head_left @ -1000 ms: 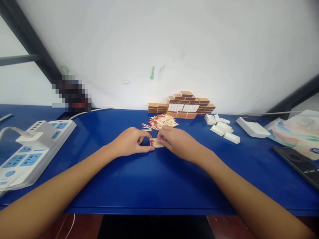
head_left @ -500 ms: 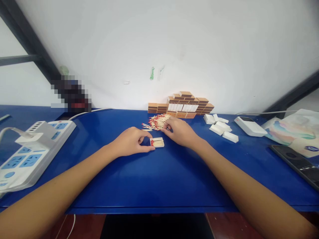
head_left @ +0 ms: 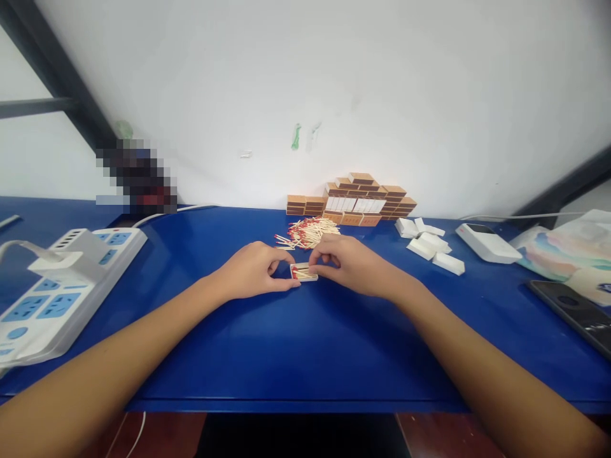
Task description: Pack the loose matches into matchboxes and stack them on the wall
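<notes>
On the blue table lies a small white matchbox tray (head_left: 303,279) with several red-tipped matches (head_left: 300,273) in it. My left hand (head_left: 260,270) grips the tray's left end between thumb and fingers. At the tray's right end, my right hand (head_left: 351,264) pinches matches over the inside; the fingers hide most of what they hold. Just behind the hands spreads a loose pile of matches (head_left: 312,232) with red heads, a few of them strayed to the left.
Brown matchboxes (head_left: 361,181) are stacked against the wall. Several white trays (head_left: 432,242) lie to the right, beside a white device (head_left: 489,243), a phone (head_left: 573,315) and a tissue pack (head_left: 568,254). At the left sits a power strip (head_left: 62,305) with a plugged-in charger.
My right hand has moved from the match pile toward me, to the right end of the tray. My left hand keeps its grip on the tray. The view has shifted slightly.
</notes>
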